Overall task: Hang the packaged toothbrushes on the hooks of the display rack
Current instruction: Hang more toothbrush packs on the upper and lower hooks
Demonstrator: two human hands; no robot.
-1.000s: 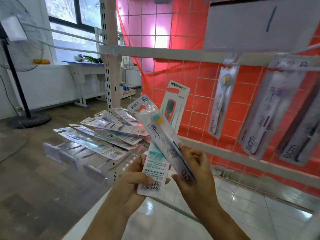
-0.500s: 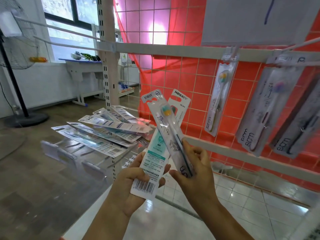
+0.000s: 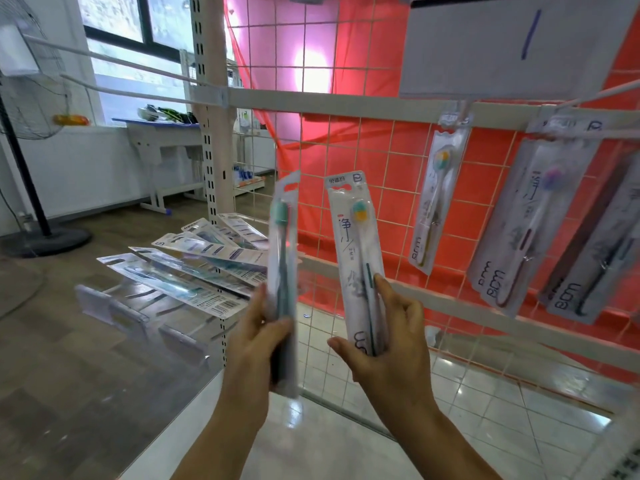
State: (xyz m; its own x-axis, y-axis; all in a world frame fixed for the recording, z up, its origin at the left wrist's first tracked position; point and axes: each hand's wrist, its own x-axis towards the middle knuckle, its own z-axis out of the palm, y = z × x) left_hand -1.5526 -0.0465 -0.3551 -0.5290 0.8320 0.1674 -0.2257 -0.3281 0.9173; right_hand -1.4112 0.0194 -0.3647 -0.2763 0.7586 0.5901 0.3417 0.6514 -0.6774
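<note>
Behind, wire grid (image 3: 346,161), orange backing.

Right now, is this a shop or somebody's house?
Probably a shop, or a mock one: packaged toothbrushes hang from a wire display rack, more packs lie on a glass shelf, and each hand holds a pack.

The toothbrush pack (image 3: 360,258) held upright in the right hand (image 3: 388,344) showed the large Chinese character "净" down its white card, small Chinese lettering and a "B"-like logo across its top, and big letters resembling "bcm" at its foot, partly covered by fingers; the hanging packs (image 3: 523,223) on the rack hooks carried the same "净" and "bcm" marks; a white sign (image 3: 512,46) above bore one blue stroke like a "1"; a barcode stood on a fanned pack (image 3: 180,285), digits unreadable.
</note>
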